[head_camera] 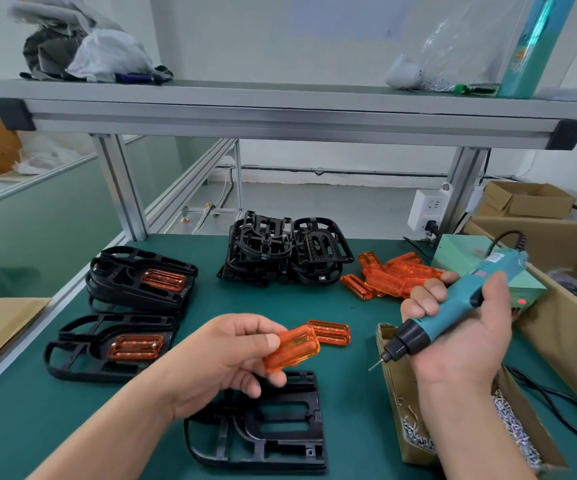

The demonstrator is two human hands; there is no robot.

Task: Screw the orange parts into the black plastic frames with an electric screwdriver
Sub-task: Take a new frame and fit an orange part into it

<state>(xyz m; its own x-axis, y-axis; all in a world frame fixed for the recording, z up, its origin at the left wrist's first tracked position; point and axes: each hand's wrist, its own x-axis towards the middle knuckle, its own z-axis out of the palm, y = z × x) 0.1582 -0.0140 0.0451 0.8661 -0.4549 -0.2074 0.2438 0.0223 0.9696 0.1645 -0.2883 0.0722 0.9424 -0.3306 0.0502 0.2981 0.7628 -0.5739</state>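
Head view of the tabletop. The left hand is raised, its grip pinching an orange part between thumb and fingers, above an empty black frame lying flat at the near centre. The right hand has its grip closed around a teal electric screwdriver, bit pointing down and left, over a cardboard box of screws. A second loose part lies just behind the held one. Frames already fitted with orange parts sit at left; bare frames and a pile of orange parts lie farther back.
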